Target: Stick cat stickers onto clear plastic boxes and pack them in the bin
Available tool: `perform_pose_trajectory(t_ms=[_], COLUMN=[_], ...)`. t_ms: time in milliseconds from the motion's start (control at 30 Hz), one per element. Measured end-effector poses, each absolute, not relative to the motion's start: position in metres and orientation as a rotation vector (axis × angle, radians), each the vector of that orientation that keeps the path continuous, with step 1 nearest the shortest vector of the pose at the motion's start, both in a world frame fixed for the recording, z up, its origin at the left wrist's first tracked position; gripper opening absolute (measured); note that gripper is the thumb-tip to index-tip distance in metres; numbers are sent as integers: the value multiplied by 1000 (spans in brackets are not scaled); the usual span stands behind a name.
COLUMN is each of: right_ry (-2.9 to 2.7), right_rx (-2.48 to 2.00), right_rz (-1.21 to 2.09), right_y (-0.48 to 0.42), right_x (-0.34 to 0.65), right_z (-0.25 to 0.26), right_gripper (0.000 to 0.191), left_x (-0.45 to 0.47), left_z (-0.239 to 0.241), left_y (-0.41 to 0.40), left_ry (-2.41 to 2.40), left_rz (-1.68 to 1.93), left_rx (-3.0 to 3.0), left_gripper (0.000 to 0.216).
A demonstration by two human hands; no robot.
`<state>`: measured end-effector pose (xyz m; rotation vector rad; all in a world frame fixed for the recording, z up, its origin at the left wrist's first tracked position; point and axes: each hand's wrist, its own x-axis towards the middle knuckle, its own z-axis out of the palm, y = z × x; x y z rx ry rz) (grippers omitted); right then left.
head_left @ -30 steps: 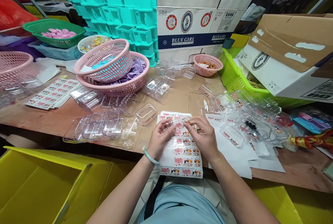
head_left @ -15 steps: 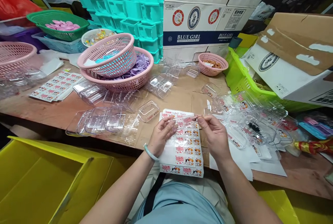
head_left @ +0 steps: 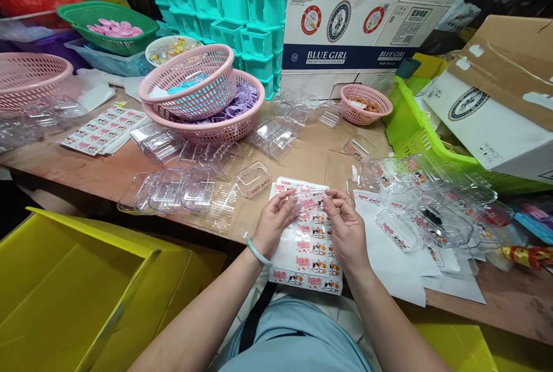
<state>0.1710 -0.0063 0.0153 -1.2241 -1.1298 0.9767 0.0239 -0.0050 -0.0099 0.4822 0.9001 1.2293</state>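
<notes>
Both hands are over a sticker sheet point(head_left: 317, 251) printed with rows of pink lettering and cartoon cats, lying on further sheets at the table's front edge. A clear sticker point(head_left: 307, 204) with the same print is stretched between them. My left hand point(head_left: 276, 219), with a pale bangle on its wrist, pinches the sticker's left end. My right hand point(head_left: 345, 228) has thumb and fingers closed on its right end. Just beyond the left hand lies a clear plastic lid point(head_left: 254, 179) bearing a sticker. Beside the right hand, clear lids with cat stickers point(head_left: 397, 232) lie on white papers.
Clear plastic cases point(head_left: 177, 190) lie in a row at left. Pink baskets point(head_left: 203, 130) hold blue and purple pieces. A small pink basket point(head_left: 367, 93) holds brown pieces. Teal bins point(head_left: 259, 15), a beer carton point(head_left: 337, 26) and a lime crate point(head_left: 415, 136) stand behind. A yellow box point(head_left: 86, 291) is front left.
My right hand has moved slightly left and closer to my left hand, its fingers now around the sticker's end. The whole view has shifted, with the background sliding right.
</notes>
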Motion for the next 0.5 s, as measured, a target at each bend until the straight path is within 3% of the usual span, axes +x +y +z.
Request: perform_pose_trajectory(t_ms=[500], right_ry=[-1164], right_rx=[-1277], right_rz=[906], right_y=[-7], right_x=[166], right_z=[15], right_gripper=[19], left_x=[23], left_z=[-9], left_y=[-5], left_ry=[913], left_rz=[1216], left_rx=[509], left_gripper=[39])
